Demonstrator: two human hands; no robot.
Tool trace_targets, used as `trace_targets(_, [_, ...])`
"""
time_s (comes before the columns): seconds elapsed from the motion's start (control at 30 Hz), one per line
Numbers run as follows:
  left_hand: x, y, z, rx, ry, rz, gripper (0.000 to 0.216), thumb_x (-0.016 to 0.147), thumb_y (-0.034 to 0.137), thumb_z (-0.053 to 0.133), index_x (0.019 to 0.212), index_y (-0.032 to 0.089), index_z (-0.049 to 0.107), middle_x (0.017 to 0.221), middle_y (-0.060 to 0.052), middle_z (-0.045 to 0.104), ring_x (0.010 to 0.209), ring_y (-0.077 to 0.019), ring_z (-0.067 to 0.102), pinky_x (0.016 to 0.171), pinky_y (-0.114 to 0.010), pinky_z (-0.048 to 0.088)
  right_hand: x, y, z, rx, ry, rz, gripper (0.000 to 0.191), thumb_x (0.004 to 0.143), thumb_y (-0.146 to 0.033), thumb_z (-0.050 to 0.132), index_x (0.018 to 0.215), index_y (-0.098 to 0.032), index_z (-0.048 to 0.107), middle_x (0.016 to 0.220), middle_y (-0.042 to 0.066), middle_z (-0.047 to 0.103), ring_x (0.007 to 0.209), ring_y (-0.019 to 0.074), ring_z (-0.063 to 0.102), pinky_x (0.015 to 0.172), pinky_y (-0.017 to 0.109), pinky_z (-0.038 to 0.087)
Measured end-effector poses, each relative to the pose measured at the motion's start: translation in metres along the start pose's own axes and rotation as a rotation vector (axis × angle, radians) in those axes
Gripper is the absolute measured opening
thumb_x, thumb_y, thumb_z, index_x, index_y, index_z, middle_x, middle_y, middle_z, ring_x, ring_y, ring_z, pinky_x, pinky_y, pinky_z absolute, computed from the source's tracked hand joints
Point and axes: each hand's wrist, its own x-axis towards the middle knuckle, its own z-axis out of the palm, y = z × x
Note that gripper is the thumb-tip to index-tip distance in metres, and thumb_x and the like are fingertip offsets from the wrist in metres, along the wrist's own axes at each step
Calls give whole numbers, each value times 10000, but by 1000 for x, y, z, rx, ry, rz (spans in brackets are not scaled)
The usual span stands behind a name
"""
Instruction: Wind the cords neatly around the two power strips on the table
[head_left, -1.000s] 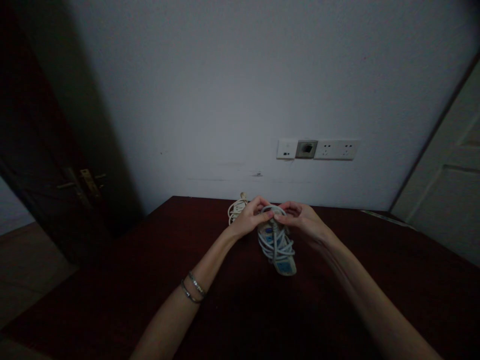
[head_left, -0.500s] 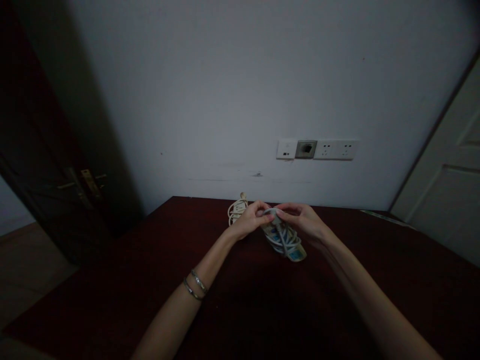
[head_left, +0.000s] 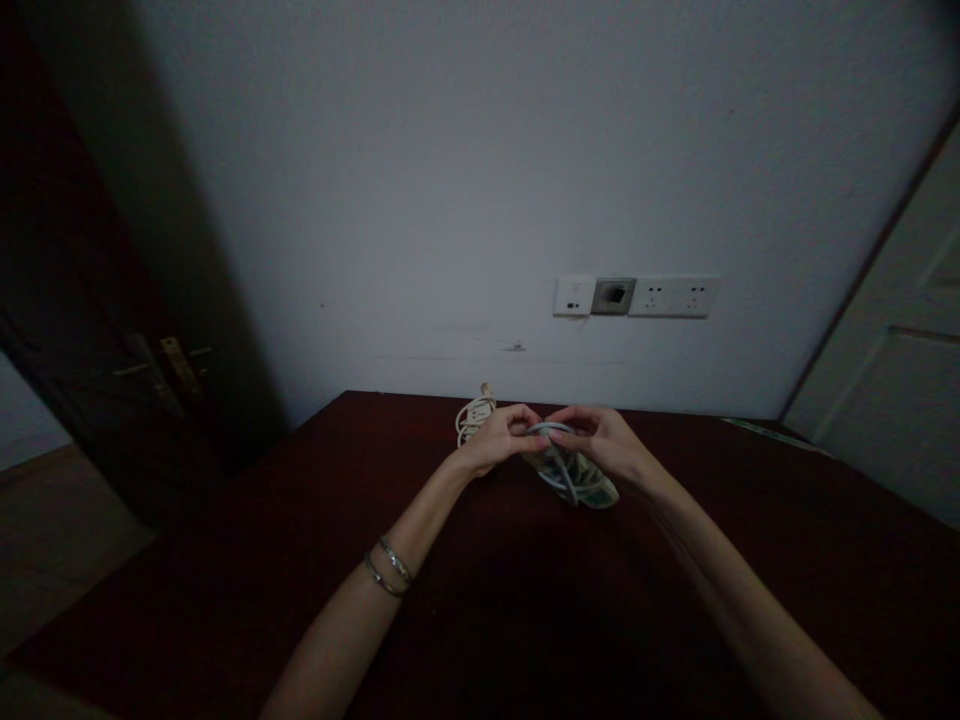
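A pale power strip (head_left: 589,485) wound in its own grey cord (head_left: 559,470) is held low over the dark red table (head_left: 525,600). My left hand (head_left: 499,438) pinches a loop of that cord at the top. Facing it, my right hand (head_left: 604,440) is closed on the same loop and on the strip's upper end. Fingertips of both hands nearly meet. Two bracelets circle my left forearm.
A second coiled whitish cord (head_left: 472,415) lies on the table just behind my left hand. Wall sockets (head_left: 637,297) sit on the white wall above. A dark door with a brass handle (head_left: 161,365) stands at the left, a pale door (head_left: 892,370) at the right.
The power strip has swung from hanging down towards me to lying flatter, its lower end lifted to the right. Both hands stayed nearly in place on the cord loop.
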Motion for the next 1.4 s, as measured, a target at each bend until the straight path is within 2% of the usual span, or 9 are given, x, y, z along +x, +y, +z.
trace_targets(0.23, [1,1,3,-53,31,-13,395,508,289,807,702,117,509,778,-15,555,679,-81,517,664,-251,384,1,0,0,-98,-1,-92,242,570,-327,709,725,-150,651,668,44,646,584,157,556,569,299,438])
trace_targets(0.4, [0,2,6,-33,68,10,402,532,335,797,694,125,495,747,-7,555,658,-83,513,655,-248,385,2,-1,-2,-188,25,-143,233,606,-359,680,730,-162,668,657,42,654,577,163,561,563,300,434])
trace_targets(0.53, [1,-2,7,14,107,43,419,545,385,783,731,129,507,741,6,551,656,-87,514,641,-238,388,4,4,-4,-252,41,-238,202,657,-360,650,740,-177,662,724,56,672,642,181,589,622,316,449])
trace_targets(0.9, [2,-5,8,209,136,218,308,713,398,657,766,156,476,764,20,484,705,-97,475,657,-230,387,5,11,-3,-581,123,-440,138,802,-300,534,850,-190,602,840,70,626,775,195,570,707,336,427])
trace_targets(1.1, [0,-2,5,455,180,232,275,743,384,620,724,172,446,733,23,424,710,-114,427,640,-229,367,5,16,-4,-615,120,-442,131,814,-308,515,862,-201,572,861,64,612,806,199,565,711,332,421])
trace_targets(1.4, [-3,0,4,537,173,262,247,766,370,592,720,180,439,738,17,415,713,-126,411,641,-242,350,0,11,-2,-689,119,-407,119,825,-307,495,856,-216,565,880,56,602,813,200,552,690,323,412])
